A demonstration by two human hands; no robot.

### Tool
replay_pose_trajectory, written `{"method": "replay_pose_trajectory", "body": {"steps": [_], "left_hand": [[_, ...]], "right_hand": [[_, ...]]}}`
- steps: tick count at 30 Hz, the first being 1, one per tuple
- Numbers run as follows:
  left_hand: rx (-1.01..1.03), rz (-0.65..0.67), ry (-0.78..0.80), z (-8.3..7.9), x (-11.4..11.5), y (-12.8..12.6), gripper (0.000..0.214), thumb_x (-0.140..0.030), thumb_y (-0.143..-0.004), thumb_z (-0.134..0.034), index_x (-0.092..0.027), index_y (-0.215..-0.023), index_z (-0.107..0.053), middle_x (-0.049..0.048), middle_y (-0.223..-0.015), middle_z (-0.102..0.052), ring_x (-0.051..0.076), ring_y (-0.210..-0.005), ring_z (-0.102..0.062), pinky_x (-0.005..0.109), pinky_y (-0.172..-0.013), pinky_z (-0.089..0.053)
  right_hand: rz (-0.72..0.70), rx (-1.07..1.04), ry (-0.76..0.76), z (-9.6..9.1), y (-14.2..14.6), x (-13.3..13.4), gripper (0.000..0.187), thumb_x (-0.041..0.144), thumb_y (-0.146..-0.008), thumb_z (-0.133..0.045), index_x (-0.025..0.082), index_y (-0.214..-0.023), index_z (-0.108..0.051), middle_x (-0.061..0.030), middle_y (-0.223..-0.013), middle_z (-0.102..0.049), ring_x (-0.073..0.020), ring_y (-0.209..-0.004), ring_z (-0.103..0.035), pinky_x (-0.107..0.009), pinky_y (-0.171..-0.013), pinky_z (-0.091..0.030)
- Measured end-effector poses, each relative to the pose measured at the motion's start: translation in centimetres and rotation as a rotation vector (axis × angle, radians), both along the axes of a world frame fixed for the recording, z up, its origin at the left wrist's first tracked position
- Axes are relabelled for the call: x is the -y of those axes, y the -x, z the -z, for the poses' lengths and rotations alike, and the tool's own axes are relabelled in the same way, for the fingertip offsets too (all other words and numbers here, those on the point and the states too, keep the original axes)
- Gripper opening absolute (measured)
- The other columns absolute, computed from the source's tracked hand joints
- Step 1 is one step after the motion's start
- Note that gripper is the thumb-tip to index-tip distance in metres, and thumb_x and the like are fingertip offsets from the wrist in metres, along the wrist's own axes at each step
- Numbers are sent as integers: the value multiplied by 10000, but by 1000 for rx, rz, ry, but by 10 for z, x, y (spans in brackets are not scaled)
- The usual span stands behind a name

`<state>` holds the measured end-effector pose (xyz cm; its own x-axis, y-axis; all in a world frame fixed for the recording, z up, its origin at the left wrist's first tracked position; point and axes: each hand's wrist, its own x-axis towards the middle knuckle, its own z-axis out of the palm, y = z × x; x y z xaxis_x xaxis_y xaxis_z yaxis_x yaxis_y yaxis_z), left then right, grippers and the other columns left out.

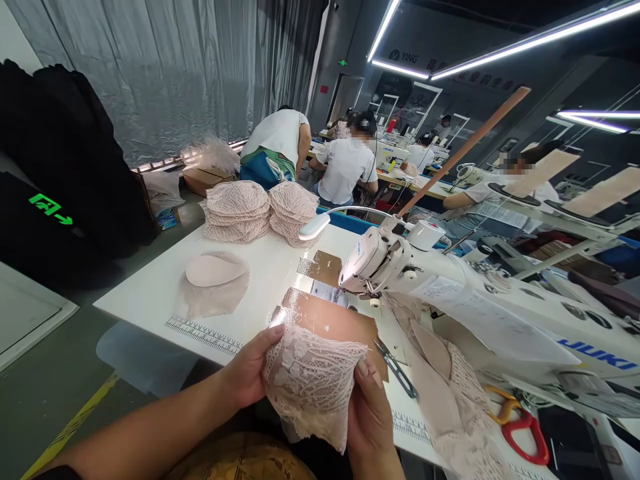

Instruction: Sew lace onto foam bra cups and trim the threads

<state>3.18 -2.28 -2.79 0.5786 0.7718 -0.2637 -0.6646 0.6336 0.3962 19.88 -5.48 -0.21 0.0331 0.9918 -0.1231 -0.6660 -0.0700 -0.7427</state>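
A pink lace-covered cup piece [309, 381] is held in front of me at the near edge of the white sewing table [150, 300]. My left hand [249, 375] grips its left edge with the fingers curled behind it. My right hand [369, 415] grips its right side, thumb on the front. A white Juki sewing machine [390, 257] stands just beyond, its needle head over a brown taped plate [327, 319]. Small thread snips [395, 367] lie beside my right hand.
Two stacks of lace cups [257, 210] sit at the table's far end, with a plain foam cup [214, 272] nearer. Sewn lace pieces [450, 393] and red-handled scissors [523, 430] lie to the right. Several people work at machines behind. Black bags [60, 167] stand at left.
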Motion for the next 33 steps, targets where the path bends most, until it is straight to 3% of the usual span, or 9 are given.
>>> {"method": "replay_pose_trajectory", "body": {"steps": [4, 8, 11, 14, 16, 18, 21, 24, 33], "left_hand": [[-76, -67, -109, 2, -1, 4, 223, -331, -703, -798, -141, -749, -691, 18, -672, -685, 135, -644, -636, 219, -655, -507], [-218, -36, -271, 9, -7, 10, 218, -301, -718, -780, -143, -765, -638, -12, -648, -598, 87, -570, -536, 180, -569, -432], [-298, -20, -499, 7, -12, 16, 299, -375, -777, -717, -166, -975, -637, 53, -931, -634, 167, -855, -596, 250, -758, -471], [-521, -50, -831, -4, -15, 21, 513, -485, -829, -651, -195, -1241, -551, 120, -1274, -541, 280, -1215, -474, 383, -1031, -372], [-676, -12, -1026, -13, -15, 24, 638, -534, -805, -662, -203, -1325, -496, 126, -1374, -476, 315, -1296, -399, 429, -1110, -284], [-736, 69, -1129, -22, -14, 25, 703, -569, -762, -687, -206, -1331, -489, 116, -1379, -471, 324, -1282, -407, 429, -1110, -284], [-714, 224, -1104, -31, -11, 23, 623, -607, -734, -681, -184, -1174, -557, 80, -1130, -585, 257, -1013, -546, 347, -904, -439], [-746, 336, -1046, -33, -10, 20, 472, -569, -761, -664, -163, -986, -578, 18, -872, -555, 156, -754, -487, 248, -669, -405], [-789, 435, -989, -29, -12, 21, 425, -564, -821, -597, -142, -791, -554, -17, -726, -445, 126, -679, -398, 226, -605, -323]], "right_hand": [[81, 3, 17, 1, -9, 1, 221, 322, -656, -821, 261, -829, -699, -4, -756, -699, -193, -675, -645, -372, -788, -529], [-24, 6, -7, -1, -13, 4, 172, 332, -698, -787, 236, -731, -648, 2, -667, -624, -169, -612, -592, -339, -712, -521], [-124, 2, 15, -2, -12, 8, 198, 334, -711, -778, 224, -709, -613, 17, -645, -580, -141, -582, -544, -286, -637, -486], [-232, 66, 23, -2, -9, 9, 265, 381, -703, -787, 205, -719, -590, 14, -661, -574, -123, -575, -503, -243, -576, -421], [-311, 183, -16, -1, -9, 8, 311, 418, -710, -783, 186, -725, -578, 20, -634, -543, -101, -555, -447, -212, -540, -354], [-364, 355, -93, -2, -10, 6, 321, 437, -749, -752, 172, -730, -571, 39, -602, -484, -81, -540, -378, -196, -519, -286], [-359, 618, -236, -6, -12, 4, 292, 428, -815, -687, 166, -744, -579, 40, -627, -465, -83, -575, -366, -204, -538, -273], [-334, 773, -323, -12, -13, 3, 251, 391, -840, -654, 165, -748, -593, 27, -666, -513, -93, -611, -409, -214, -569, -305], [-301, 906, -331, -16, -15, 3, 201, 332, -809, -648, 161, -715, -596, 39, -616, -491, -88, -566, -392, -209, -520, -288]]}}
